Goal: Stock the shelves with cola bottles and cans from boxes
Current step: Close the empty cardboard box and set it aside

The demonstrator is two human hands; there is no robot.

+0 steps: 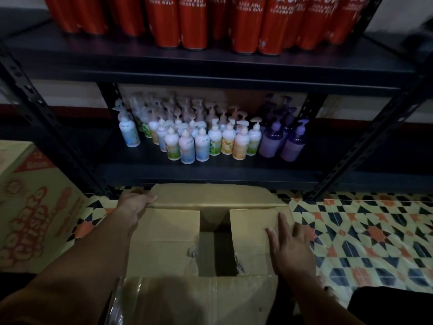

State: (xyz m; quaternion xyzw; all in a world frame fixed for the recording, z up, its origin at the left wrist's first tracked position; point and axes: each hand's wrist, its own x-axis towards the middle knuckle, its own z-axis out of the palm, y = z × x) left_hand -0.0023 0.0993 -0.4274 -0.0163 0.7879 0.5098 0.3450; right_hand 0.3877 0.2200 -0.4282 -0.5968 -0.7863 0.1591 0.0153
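Note:
A brown cardboard box (168,240) sits on the floor below me, its flaps partly folded with a dark gap in the middle; nothing inside can be made out. My left hand (133,205) grips the far left corner of the far flap. My right hand (288,247) lies flat with fingers spread on the right flap. Several red cola cans (194,24) stand in rows on the upper black shelf (210,64).
On the lower shelf (117,160) stand several pump bottles (201,141), white and purple. A printed carton (35,207) stands at the left on the patterned tile floor (363,231). Black shelf uprights run diagonally at both sides.

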